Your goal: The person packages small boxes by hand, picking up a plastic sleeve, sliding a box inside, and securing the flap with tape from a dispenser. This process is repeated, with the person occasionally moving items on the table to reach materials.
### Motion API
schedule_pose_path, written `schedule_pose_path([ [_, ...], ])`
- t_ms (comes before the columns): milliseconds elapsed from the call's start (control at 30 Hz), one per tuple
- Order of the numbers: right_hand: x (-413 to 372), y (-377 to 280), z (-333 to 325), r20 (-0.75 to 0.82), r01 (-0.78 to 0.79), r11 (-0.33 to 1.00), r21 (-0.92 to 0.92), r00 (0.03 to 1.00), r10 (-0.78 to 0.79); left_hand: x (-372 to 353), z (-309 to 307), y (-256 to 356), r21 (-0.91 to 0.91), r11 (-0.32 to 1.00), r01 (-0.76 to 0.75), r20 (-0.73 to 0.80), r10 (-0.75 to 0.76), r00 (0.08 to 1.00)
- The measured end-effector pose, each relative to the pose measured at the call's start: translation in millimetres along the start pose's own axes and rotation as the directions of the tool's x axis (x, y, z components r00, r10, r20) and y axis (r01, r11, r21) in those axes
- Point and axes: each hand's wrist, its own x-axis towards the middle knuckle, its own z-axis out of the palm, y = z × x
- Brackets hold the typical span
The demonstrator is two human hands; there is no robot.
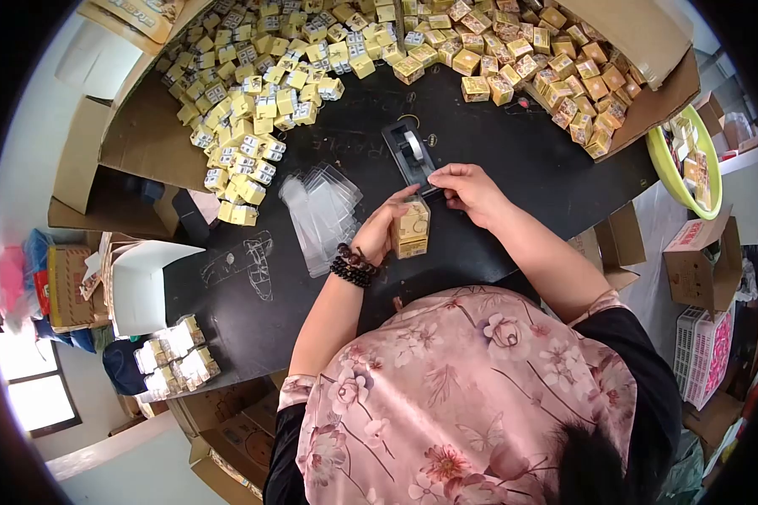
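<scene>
My left hand (pixel 377 231) grips a short stack of small yellow boxes (pixel 413 225) near the table's front edge, its fingers along the left side and top. A shiny clear layer seems to cover the stack. Just beyond it stands a black tape dispenser (pixel 402 145) with a pale tape roll (pixel 413 146). At the dispenser's near end, my right hand (pixel 472 194) is closed in a pinch; whatever lies between thumb and fingertip is too small to make out. Flat clear plastic sleeves (pixel 324 215) lie fanned out left of my left hand.
Loose yellow boxes (pixel 265 105) heap up at the back left, with orange-patterned boxes (pixel 556 67) at the back right, among cardboard walls. Bundled boxes (pixel 177 358) sit at the table's left corner. A yellow-green basket (pixel 706 139) stands off the right edge.
</scene>
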Motion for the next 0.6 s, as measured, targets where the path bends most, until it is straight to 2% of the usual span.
schedule_pose_path([
  [67, -0.7, 2.4, 1.7, 0.036, -0.069, 0.918, 0.390, 0.998, 0.060, -0.8, 2.0, 6.2, -0.057, 0.997, 0.057, -0.005, -0.057, 0.998],
  [100, -5.2, 4.4, 2.4, 0.033, -0.070, 0.918, 0.391, 0.998, 0.062, -0.3, 1.8, 6.0, -0.068, 0.996, 0.055, -0.009, -0.056, 0.998],
  [167, -26.8, 4.8, 7.8, -0.003, 0.022, 0.962, 0.273, 1.000, -0.022, -0.8, 2.4, 4.4, -0.086, 0.995, 0.058, -0.013, -0.059, 0.998],
  [233, -14.3, 40.8, 3.3, 0.006, 0.012, 0.964, 0.267, 1.000, -0.014, -0.2, 3.8, 6.5, -0.094, 0.994, 0.061, -0.019, -0.063, 0.998],
  [267, -3.7, 58.4, 1.3, -0.020, 0.061, 0.974, 0.219, 0.998, -0.059, -0.7, 5.2, 6.6, -0.094, 0.994, 0.064, -0.017, -0.066, 0.998],
  [300, 1.5, 66.3, -0.5, -0.041, 0.112, 0.980, 0.167, 0.993, -0.106, -1.0, 6.6, 7.0, -0.095, 0.994, 0.062, -0.023, -0.064, 0.998],
  [367, -0.5, 67.5, -1.9, -0.034, 0.105, 0.978, 0.182, 0.994, -0.100, -3.7, 8.9, 3.5, -0.096, 0.994, 0.060, -0.032, -0.063, 0.998],
  [433, -10.5, 57.2, 0.3, -0.030, 0.110, 0.975, 0.194, 0.994, -0.106, -4.1, 11.2, -2.1, -0.045, 0.991, -0.124, -0.172, 0.115, 0.978],
  [467, -31.5, 40.2, 6.4, 0.036, 0.096, 0.946, 0.308, 0.993, -0.113, -6.6, 12.1, 0.3, -0.045, 0.990, -0.130, -0.171, 0.121, 0.978],
  [500, -49.1, 26.9, 12.2, 0.103, 0.063, 0.906, 0.419, 0.988, -0.116, -13.9, 14.8, 2.4, 0.075, 0.975, -0.210, -0.175, 0.220, 0.960],
  [533, -57.6, 19.6, 17.2, 0.140, 0.068, 0.917, 0.393, 0.981, -0.133, -21.8, 19.6, 4.0, 0.191, 0.941, -0.279, -0.170, 0.312, 0.935],
  [567, -64.5, 12.1, 22.7, 0.141, 0.059, 0.917, 0.394, 0.982, -0.124, -29.1, 28.4, 9.9, 0.231, 0.928, -0.291, -0.180, 0.335, 0.925],
  [600, -68.8, 2.9, 27.6, 0.158, 0.036, 0.947, 0.319, 0.983, -0.091, -32.5, 31.1, 10.0, 0.232, 0.929, -0.290, -0.181, 0.334, 0.925],
])
